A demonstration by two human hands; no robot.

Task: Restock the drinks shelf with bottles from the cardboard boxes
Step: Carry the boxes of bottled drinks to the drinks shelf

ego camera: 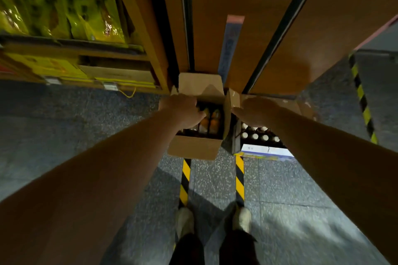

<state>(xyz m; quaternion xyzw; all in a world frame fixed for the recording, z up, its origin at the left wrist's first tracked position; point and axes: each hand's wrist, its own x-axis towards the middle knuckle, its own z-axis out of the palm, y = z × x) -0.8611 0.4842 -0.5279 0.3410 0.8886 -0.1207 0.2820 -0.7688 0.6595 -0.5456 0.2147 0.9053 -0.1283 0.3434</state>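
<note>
An open brown cardboard box (pixel 195 148) stands on the floor at the foot of the wooden shelving (pixel 247 27). Inside it are orange bottles (pixel 214 121). My left hand (pixel 182 110) reaches over the box's left edge, its fingers curled down next to the bottle tops. Whether they grip a bottle is hidden. To the right, a second box (pixel 267 152) holds several white-capped bottles (pixel 255 136). My right hand (pixel 256 111) hovers above it, fingers stretched left toward the brown box's raised right flap (pixel 233 97).
Yellow packets (pixel 64 14) fill a shelf at the upper left. Two yellow-black tape stripes (pixel 185 178) run across the grey floor toward my shoes (pixel 242 219). A grey post with hazard striping (pixel 364 103) stands at the right.
</note>
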